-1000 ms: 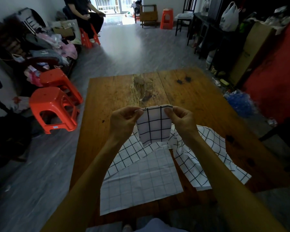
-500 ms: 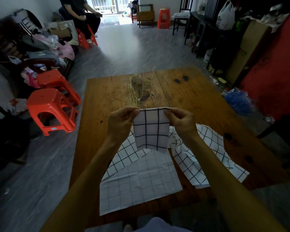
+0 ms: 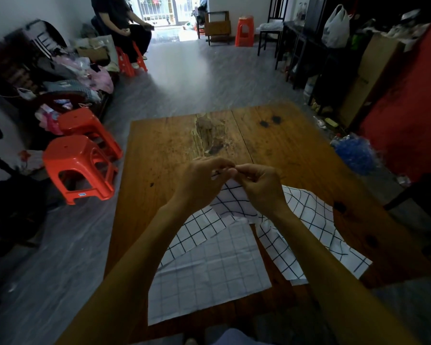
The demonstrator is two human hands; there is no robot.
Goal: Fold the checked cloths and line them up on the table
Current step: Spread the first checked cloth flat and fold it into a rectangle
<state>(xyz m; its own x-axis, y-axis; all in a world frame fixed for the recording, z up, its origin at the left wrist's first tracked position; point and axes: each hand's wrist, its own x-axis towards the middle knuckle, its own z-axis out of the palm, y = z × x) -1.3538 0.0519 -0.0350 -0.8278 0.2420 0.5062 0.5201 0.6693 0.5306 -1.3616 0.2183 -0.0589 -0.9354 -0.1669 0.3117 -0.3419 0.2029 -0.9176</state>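
At the far left, beside the table, two orange plastic stools (image 3: 80, 168) are seen on the grey floor. The worn brown wooden table (image 3: 159, 150) fills the middle of the view, its far half bare of cloth; no folded cloth can be seen lined up anywhere on it.

Above the table's centre the left hand (image 3: 199, 183) is raised, its fingers curled together with thumb and forefinger pinching the top edge of a small white cloth with bold black checks (image 3: 230, 200). That cloth hangs below the two hands, clear of the far tabletop, its lower part over the loose cloths. The right hand (image 3: 259, 185) is met fingertip to fingertip with the left, and the same top edge is pinched by it, so the two corners are judged to be brought together for a fold in half.

Beneath the forearms, a large pale cloth with faint grey checks (image 3: 209, 277) is spread flat at the near edge, unfolded. Partly under it to the left, a strip of another black-checked cloth (image 3: 192, 232) is visible, and to the right a further black-checked cloth (image 3: 309, 225) lies rumpled and open, reaching toward the table's right edge.

The task is judged to be at an early stage: one cloth is mid-fold, at least three remain to be folded, and the lining-up has not begun.
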